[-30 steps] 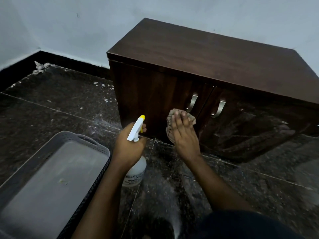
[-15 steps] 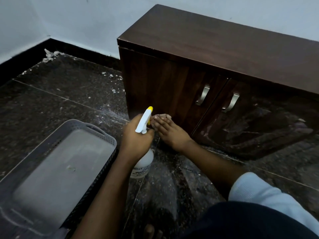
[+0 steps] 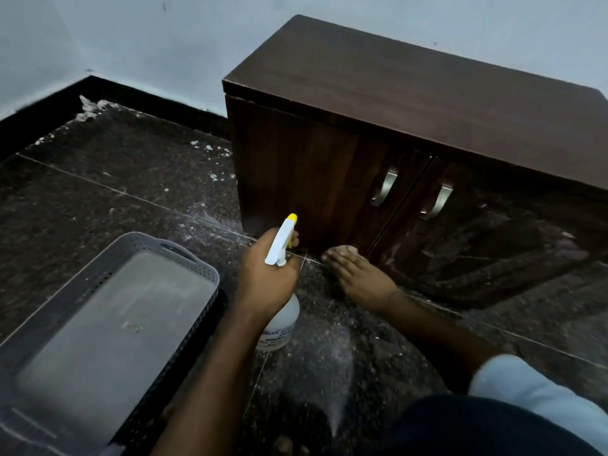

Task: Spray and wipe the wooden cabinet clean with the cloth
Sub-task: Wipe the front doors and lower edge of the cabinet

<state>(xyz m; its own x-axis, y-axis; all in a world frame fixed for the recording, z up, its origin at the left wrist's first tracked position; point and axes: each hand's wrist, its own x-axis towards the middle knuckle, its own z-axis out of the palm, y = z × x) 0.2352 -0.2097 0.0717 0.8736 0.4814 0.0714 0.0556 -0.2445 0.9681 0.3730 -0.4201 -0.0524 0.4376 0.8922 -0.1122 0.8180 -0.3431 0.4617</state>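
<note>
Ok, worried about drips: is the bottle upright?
Roughly upright: the left hand grips the bottle, nozzle on top, body below.

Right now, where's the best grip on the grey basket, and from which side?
Take the slot handle in its far short wall, coming down from above. The grey basket lies flat on the floor, open side up, so that cutout under the rim is likely the clearest hooking hold.

tray (image 3: 210, 274) left of spray bottle (image 3: 279, 319), cabinet (image 3: 411, 103) behind

Dark wooden cabinet (image 3: 411, 103), doors closed; white spray bottle (image 3: 280, 324), yellow nozzle, upright near its corner; cloth (image 3: 347, 248) at its base
</note>
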